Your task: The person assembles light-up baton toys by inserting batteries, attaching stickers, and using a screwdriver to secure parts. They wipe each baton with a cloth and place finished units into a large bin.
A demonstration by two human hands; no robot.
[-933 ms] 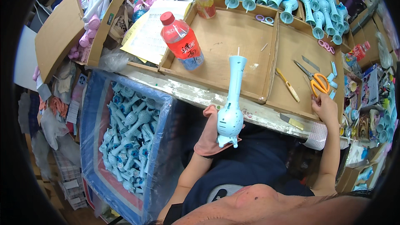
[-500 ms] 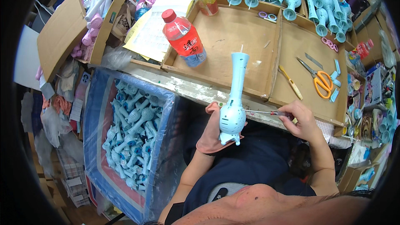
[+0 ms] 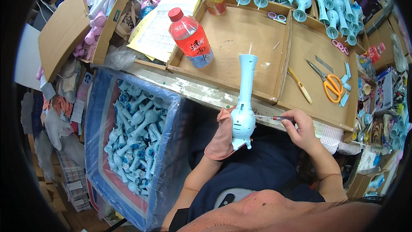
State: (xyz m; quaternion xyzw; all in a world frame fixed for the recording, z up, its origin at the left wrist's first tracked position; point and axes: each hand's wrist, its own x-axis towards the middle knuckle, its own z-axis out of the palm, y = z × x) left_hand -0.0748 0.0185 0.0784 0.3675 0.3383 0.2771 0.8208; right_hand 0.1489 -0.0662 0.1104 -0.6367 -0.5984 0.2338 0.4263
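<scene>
Head view: the gloved left hand [image 3: 220,141] is closed around the toy [image 3: 243,124]; the right hand [image 3: 301,129] tightly pinches a screwdriver [image 3: 281,118], tip at the toy's side.

The gloved left fingers [image 3: 224,115] hold a long-necked pale-blue piece [image 3: 243,122]; the right fingers [image 3: 295,114] hold a screwdriver [image 3: 277,118] at its right side.

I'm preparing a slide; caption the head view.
A pink-covered left hand holds a light-blue, long-necked piece while the bare right hand holds a screwdriver to its side.
</scene>
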